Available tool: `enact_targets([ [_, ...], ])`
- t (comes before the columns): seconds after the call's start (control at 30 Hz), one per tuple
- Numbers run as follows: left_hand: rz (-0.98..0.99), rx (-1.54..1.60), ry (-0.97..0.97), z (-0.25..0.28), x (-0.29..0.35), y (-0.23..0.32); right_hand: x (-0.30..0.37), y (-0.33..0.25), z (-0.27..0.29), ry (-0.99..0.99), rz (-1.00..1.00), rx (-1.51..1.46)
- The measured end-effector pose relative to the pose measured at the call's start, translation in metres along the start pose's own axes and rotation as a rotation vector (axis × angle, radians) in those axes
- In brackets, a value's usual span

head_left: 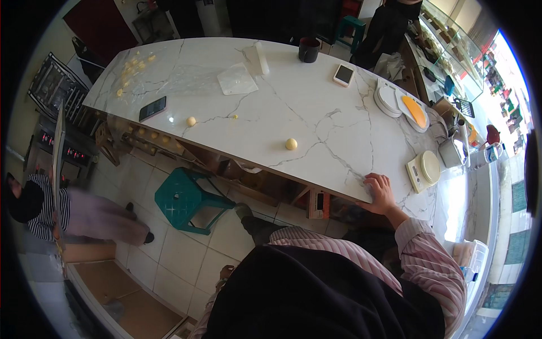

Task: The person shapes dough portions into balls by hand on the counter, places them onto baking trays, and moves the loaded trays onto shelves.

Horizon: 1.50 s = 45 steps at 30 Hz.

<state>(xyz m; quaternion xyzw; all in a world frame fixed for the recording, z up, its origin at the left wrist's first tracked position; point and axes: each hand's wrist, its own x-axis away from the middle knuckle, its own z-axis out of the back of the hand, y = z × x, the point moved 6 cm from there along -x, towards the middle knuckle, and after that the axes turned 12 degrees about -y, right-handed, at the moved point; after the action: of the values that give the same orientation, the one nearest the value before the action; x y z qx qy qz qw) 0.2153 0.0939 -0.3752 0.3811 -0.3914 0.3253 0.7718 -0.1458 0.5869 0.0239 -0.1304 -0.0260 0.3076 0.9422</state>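
Observation:
My right hand (379, 192) rests on the front edge of the white marbled table (333, 164), fingers spread, with nothing seen in it. Only a sliver of my left hand (227, 271) shows low by my side, next to the dark apron; its fingers are hidden. A pale yellow ball (291, 144), like dough, lies on the table to the left of my right hand. Farther left is a second yellow ball (191, 121), with a small yellow crumb (235, 116) beside it. A kitchen scale (424, 172) stands right of my right hand.
Several yellow pieces (132, 70) lie on clear plastic at the far left. Phones (153, 108), a dark mug (309, 51), a white sheet (237, 79) and an orange scraper (415, 111) lie about. A green stool (180, 195) stands left. Another person (84, 212) is near the oven.

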Motion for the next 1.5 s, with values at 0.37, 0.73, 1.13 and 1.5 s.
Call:
enact_targets([
  [0.37,0.025,0.045,-0.001,0.027,-0.005,0.017,0.002,0.001,0.004,-0.037,0.04,-0.003],
  [0.73,-0.104,0.012,0.027,0.049,-0.026,0.067,0.006,0.002,0.005,-0.028,0.036,0.003],
  [1.13,-0.061,0.011,0.051,0.053,-0.022,0.049,0.003,0.002,0.004,-0.024,0.054,-0.027],
  [1.5,0.058,0.085,0.094,0.031,0.022,-0.014,-0.001,-0.002,0.005,-0.003,0.052,-0.015],
])
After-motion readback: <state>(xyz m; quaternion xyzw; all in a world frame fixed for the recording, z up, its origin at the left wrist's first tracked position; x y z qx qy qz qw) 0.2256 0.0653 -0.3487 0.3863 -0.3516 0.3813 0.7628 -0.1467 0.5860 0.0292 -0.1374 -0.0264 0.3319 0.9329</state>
